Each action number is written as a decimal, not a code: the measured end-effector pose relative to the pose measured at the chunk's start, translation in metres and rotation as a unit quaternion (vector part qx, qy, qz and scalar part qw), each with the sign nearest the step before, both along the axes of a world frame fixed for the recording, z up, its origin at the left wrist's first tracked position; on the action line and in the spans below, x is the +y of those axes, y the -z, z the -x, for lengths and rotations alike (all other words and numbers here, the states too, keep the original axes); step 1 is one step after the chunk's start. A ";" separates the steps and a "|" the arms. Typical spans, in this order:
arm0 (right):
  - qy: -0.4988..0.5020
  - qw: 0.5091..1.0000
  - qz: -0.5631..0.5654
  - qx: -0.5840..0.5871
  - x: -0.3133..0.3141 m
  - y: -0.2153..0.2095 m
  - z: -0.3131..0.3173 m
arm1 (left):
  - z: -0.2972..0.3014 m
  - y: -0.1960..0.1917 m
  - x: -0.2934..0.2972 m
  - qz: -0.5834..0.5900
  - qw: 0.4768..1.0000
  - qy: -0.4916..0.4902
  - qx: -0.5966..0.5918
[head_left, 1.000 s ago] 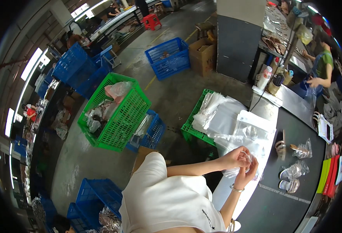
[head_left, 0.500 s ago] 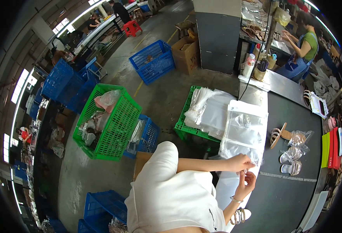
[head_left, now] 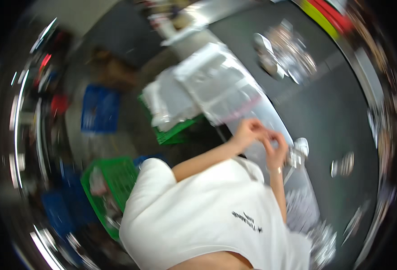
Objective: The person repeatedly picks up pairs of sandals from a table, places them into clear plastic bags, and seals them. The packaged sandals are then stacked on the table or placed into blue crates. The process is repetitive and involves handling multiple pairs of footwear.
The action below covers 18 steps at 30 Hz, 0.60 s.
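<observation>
Head view, heavily blurred by motion. Your left hand (head_left: 248, 132) and right hand (head_left: 276, 146) meet over the near edge of the dark worktop (head_left: 342, 117), fingertips touching or almost touching one another. Both hands are curled, fingers bent inward as if pinching, but the blur hides whether anything is held between them, so their grip cannot be told. Just beside your right hand, toward the worktop's middle, lies a small clear shiny item (head_left: 299, 150), its kind unreadable. A stack of clear plastic bags (head_left: 218, 83) lies on the worktop's left edge beyond your hands, overhanging a green crate (head_left: 178, 130) that stands on the floor against that edge. More small glossy items (head_left: 288, 54) sit near the worktop's far edge, well apart from your hands. Your white shirt (head_left: 207, 216) fills the lower centre. On the floor to your left stand a second green crate (head_left: 108, 189) and a blue crate (head_left: 100, 110).
</observation>
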State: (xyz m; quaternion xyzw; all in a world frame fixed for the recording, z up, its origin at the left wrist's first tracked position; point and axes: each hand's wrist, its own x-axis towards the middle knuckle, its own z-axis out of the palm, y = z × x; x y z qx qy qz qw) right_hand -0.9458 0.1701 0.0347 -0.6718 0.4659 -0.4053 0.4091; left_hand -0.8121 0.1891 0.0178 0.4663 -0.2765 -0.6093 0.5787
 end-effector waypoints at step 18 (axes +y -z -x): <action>0.336 0.867 -0.288 0.228 0.093 0.163 0.182 | 0.075 0.089 -0.042 -0.295 0.901 0.167 0.270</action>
